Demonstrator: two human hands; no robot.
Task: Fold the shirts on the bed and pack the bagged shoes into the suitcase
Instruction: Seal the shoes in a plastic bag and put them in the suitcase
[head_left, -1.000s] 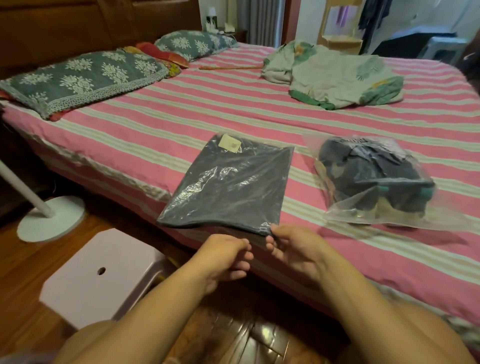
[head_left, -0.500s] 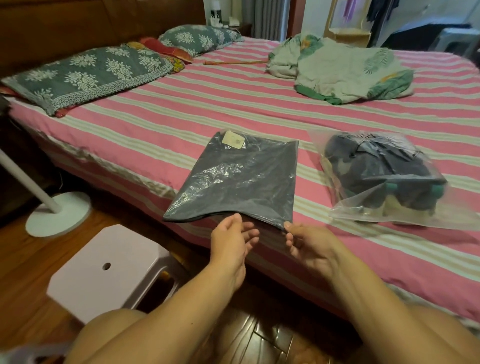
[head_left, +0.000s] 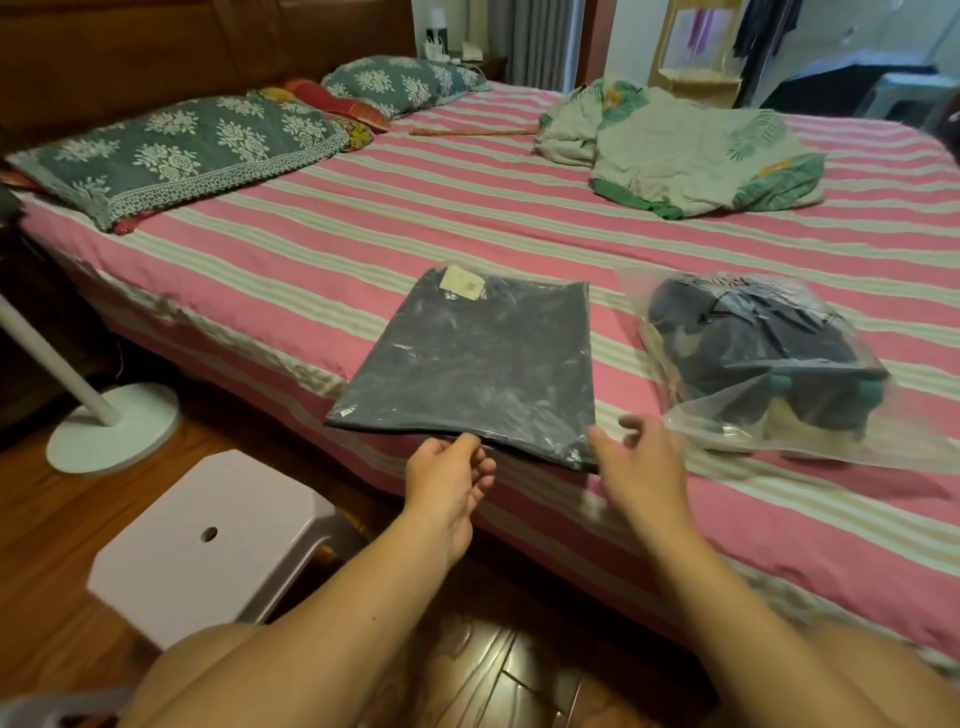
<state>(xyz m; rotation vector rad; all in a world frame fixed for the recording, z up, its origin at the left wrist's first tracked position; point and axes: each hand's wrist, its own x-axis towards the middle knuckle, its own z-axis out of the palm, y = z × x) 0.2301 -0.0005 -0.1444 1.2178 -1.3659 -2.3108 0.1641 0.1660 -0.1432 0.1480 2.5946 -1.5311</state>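
Your left hand (head_left: 449, 478) sits at the near edge of the bagged dark shirt (head_left: 478, 364), with thumb and fingertips closing on the plastic lip where it overhangs the side of the bed (head_left: 311, 249); the pinch looks light, and you cannot tell how much of the bag is between the fingers. Your right hand (head_left: 636, 465) hovers just beside the shirt's near right corner, fingers loosely spread and blurred, holding nothing. The shirt lies flat in its clear sleeve, a pale tag (head_left: 461, 282) at its far end, its near edge directly in front of both hands.

The bagged shoes (head_left: 763, 358) rest on the bed just right of the shirt, apart from it, and the loose mouth of their bag reaches toward your right hand without touching it. Farther back a crumpled pale green blanket (head_left: 691, 150) lies on the striped cover. Two patterned pillows (head_left: 176, 150) sit by the headboard. On the floor to your left stand a white stool (head_left: 208, 540) and a round fan base (head_left: 111, 426).
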